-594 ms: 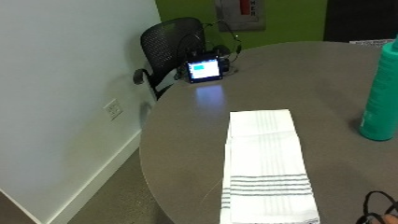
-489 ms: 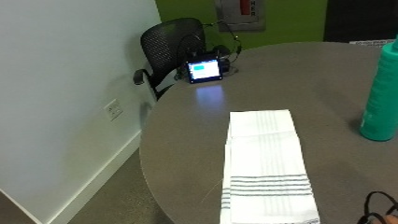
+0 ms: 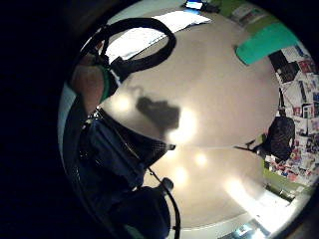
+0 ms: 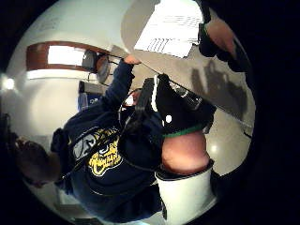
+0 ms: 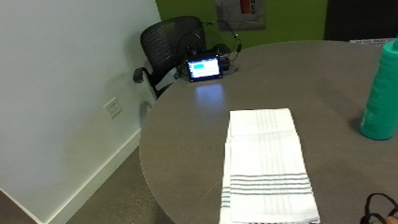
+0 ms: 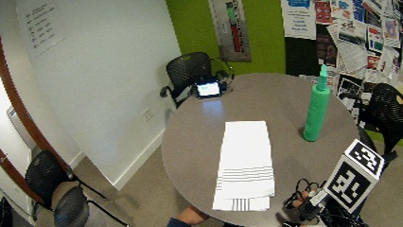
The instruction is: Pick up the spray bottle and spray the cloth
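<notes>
**Round table, near edge to far wall**

1. My right hand point(image 6: 306, 201), black-gloved, at the near edge of the round grey table point(image 6: 277, 101), on my right side, low above the tabletop. It holds nothing. Whether the fingers are spread or curled I cannot tell: only a little of the glove shows in the wide outside view, and the palm views show just a fingertip and straps at their rims. The hand's shadow falls on bare tabletop in the little-finger-side palm view.

2. My bare left hand point(image 6: 187, 217), at the near rim of the table, just beside the near left corner of the cloth. Whether it touches the cloth I cannot tell.

3. Cloth point(image 5: 266, 158): white folded dish towel with grey stripes, lying flat and lengthwise from the near edge toward the table's middle. Heavier stripe bands at the near end, fainter lines at the far end. Well apart from my right hand.

4. Spray bottle point(image 6: 316, 108): tall, teal-green, upright on the table to the right of the cloth and apart from it, beyond my right hand. Untouched.

5. Small device with a lit blue screen point(image 5: 204, 70), standing at the far edge of the table, cables behind it.

6. Black mesh office chair point(image 5: 168, 44), behind the device, against the white wall.

7. Green wall with a framed panel point(image 6: 230, 28) at the back.
</notes>
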The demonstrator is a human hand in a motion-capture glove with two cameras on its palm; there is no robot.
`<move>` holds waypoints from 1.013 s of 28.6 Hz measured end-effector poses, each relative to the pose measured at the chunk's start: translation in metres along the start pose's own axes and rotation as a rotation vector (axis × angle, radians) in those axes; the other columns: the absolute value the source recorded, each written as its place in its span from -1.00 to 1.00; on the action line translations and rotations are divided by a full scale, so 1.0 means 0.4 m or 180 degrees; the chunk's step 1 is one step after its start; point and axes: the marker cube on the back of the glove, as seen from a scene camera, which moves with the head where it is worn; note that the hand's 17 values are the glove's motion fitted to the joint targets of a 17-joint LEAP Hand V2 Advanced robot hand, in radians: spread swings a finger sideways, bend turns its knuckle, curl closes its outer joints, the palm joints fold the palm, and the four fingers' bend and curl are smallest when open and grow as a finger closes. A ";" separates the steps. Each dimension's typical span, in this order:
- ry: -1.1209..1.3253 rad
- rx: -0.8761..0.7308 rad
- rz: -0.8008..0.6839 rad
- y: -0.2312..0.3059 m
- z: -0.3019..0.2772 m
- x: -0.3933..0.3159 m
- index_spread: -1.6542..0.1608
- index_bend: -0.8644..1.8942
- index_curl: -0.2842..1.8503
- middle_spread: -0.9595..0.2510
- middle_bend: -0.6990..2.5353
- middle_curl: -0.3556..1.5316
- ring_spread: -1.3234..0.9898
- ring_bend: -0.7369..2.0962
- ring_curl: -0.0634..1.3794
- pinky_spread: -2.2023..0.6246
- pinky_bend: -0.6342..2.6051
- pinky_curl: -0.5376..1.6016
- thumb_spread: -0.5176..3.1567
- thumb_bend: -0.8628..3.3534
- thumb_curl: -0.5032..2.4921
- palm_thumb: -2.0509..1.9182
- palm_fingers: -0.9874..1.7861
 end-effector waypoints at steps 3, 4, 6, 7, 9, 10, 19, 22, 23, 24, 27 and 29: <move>-0.0007 0.0016 -0.0015 0.000 -0.003 -0.002 0.49 -0.27 -0.49 0.47 -0.40 -0.33 0.00 -0.20 -0.51 0.54 -0.43 -0.28 -0.09 -0.48 -0.50 0.25 0.44; -0.0011 0.0021 -0.0017 -0.001 -0.004 -0.002 0.49 -0.28 -0.49 0.47 -0.41 -0.33 -0.01 -0.20 -0.51 0.54 -0.42 -0.27 -0.09 -0.49 -0.50 0.25 0.44; -0.0016 0.0036 -0.0007 -0.001 -0.008 -0.001 0.49 -0.28 -0.49 0.47 -0.40 -0.32 -0.01 -0.20 -0.50 0.54 -0.43 -0.26 -0.08 -0.49 -0.49 0.25 0.45; -0.0018 0.0050 0.0008 -0.001 -0.010 0.001 0.49 -0.29 -0.49 0.47 -0.41 -0.31 -0.01 -0.20 -0.49 0.54 -0.43 -0.26 -0.07 -0.49 -0.48 0.25 0.45; -0.0022 0.0106 0.0058 0.000 -0.018 0.007 0.48 -0.31 -0.50 0.47 -0.40 -0.30 -0.01 -0.19 -0.48 0.54 -0.43 -0.25 -0.06 -0.50 -0.48 0.25 0.45; -0.0026 0.0151 0.0089 0.000 -0.022 0.011 0.48 -0.32 -0.50 0.46 -0.40 -0.30 -0.01 -0.18 -0.47 0.53 -0.42 -0.25 -0.06 -0.50 -0.47 0.26 0.44; -0.0096 0.0807 0.0713 0.004 -0.059 0.095 0.43 -0.34 -0.56 0.44 -0.44 -0.28 -0.01 -0.16 -0.42 0.52 -0.34 -0.18 -0.07 -0.52 -0.45 0.27 0.30; -0.0236 0.1010 0.1007 0.009 -0.063 0.136 0.42 -0.32 -0.56 0.46 -0.46 -0.28 0.00 -0.17 -0.42 0.52 -0.32 -0.17 -0.09 -0.54 -0.45 0.26 0.25; -0.0297 0.1068 0.1091 0.009 -0.064 0.151 0.41 -0.36 -0.58 0.47 -0.46 -0.28 0.01 -0.16 -0.42 0.53 -0.31 -0.16 -0.09 -0.55 -0.45 0.26 0.21; -0.0359 0.1120 0.1163 0.008 -0.066 0.165 0.40 -0.39 -0.60 0.48 -0.45 -0.28 0.01 -0.15 -0.41 0.53 -0.29 -0.15 -0.10 -0.56 -0.46 0.25 0.19; -0.0560 0.1251 0.1254 -0.011 -0.072 0.210 0.38 -0.43 -0.65 0.52 -0.47 -0.28 0.03 -0.11 -0.39 0.53 -0.23 -0.13 -0.12 -0.58 -0.46 0.24 0.10; -0.0766 0.1302 0.1202 -0.039 -0.073 0.240 0.38 -0.41 -0.67 0.56 -0.48 -0.30 0.06 -0.14 -0.41 0.55 -0.18 -0.11 -0.13 -0.59 -0.46 0.24 0.01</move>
